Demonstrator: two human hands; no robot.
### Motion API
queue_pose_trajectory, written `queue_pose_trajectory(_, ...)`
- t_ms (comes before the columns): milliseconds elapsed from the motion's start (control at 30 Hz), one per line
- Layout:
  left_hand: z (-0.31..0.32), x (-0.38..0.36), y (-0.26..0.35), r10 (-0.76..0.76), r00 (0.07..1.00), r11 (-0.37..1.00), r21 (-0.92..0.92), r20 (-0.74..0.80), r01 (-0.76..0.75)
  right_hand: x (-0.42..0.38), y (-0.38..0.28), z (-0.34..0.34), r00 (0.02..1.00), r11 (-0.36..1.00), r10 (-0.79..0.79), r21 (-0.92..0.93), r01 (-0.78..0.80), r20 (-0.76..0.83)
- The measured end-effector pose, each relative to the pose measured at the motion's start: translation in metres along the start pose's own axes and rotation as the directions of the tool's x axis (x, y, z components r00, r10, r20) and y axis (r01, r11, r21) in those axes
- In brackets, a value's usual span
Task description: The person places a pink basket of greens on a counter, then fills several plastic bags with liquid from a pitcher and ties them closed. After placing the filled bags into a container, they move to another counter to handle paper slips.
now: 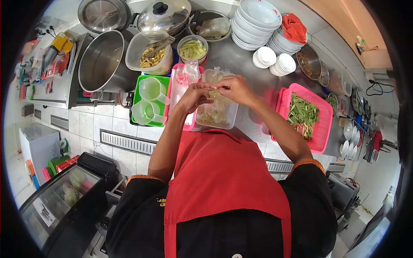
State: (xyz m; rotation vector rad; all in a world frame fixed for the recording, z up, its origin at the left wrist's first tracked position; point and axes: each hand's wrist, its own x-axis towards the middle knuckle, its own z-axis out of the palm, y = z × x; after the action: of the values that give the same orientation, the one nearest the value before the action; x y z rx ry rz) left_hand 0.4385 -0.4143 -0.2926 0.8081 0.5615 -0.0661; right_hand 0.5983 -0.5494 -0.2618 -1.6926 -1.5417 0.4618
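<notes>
Together, both hands (215,91) pinch a small bag (214,93) (fingers closed) over the clear tub (227,117).

Bare table (254,75) lies open between the clear container (217,116) and the pink tray (320,116), while the green tray (142,101) and stacked bowls (254,21) crowd the far side.

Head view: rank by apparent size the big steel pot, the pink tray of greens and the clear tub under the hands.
1. Big steel pot
2. Pink tray of greens, nearly alike; fisheye edges make that unsure
3. Clear tub
</notes>
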Motion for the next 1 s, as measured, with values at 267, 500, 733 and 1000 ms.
queue_pose_trajectory(267,0.015,0.01,0.004,0.3,0.949,0.588,0.802,-0.098,-0.103,0.001,0.01,0.009,0.884,0.812,0.462,0.371,-0.451,0.064)
queue_pose_trajectory(500,0.016,0.036,-0.026,0.456,0.81,0.711,0.698,-0.368,-0.083,0.0,0.029,0.01,0.955,0.877,0.294,0.405,-0.258,-0.03)
queue_pose_trajectory(733,0.034,0.023,-0.057,0.877,0.466,-0.085,0.992,0.119,-0.095,0.007,0.045,0.024,0.927,0.783,0.371,0.521,-0.34,0.047)
queue_pose_trajectory(1000,0.04,0.026,-0.052,0.924,0.339,-0.105,0.969,0.179,-0.223,0.029,0.01,-0.024,0.953,0.988,0.129,0.045,-0.147,0.273)
